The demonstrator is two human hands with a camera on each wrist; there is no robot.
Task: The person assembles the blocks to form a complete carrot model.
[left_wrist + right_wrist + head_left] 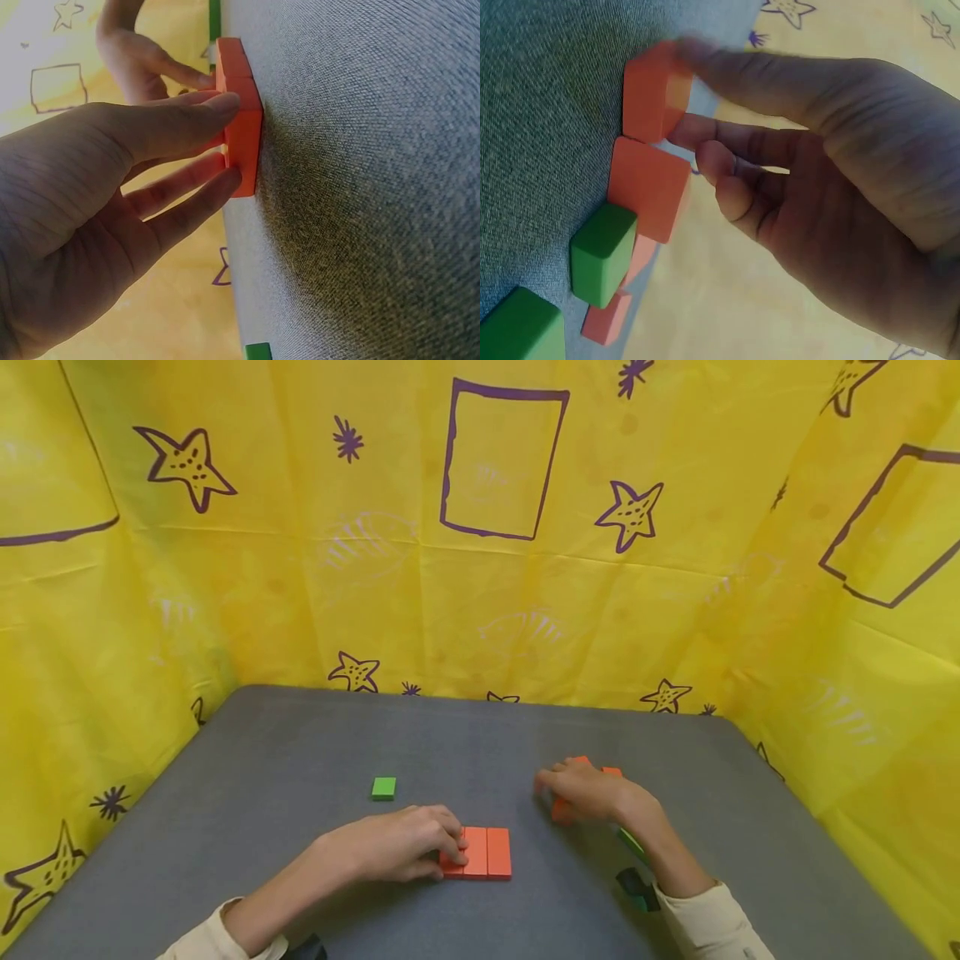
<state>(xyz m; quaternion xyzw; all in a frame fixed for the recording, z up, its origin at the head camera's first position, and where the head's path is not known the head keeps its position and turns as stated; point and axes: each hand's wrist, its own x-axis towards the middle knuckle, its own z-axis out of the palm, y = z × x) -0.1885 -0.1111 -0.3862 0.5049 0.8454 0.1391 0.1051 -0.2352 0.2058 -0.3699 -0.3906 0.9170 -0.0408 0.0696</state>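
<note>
Several flat orange blocks (498,853) lie side by side in a row on the grey table. My left hand (405,843) grips the row's left end, with thumb and fingertips on the end block (244,142) in the left wrist view. Farther right, my right hand (592,789) reaches over a group of loose blocks. In the right wrist view its thumb and index finger pinch an orange block (645,94), while the other fingers curl in. Close by that block are another orange block (651,187) and a green block (604,255). The right hand partly hides this group from the head view.
A single green block (384,788) sits beyond the left hand. Another green piece (632,843) shows partly under the right forearm. Yellow cloth (510,585) with purple drawings hangs behind and beside the grey table (300,743).
</note>
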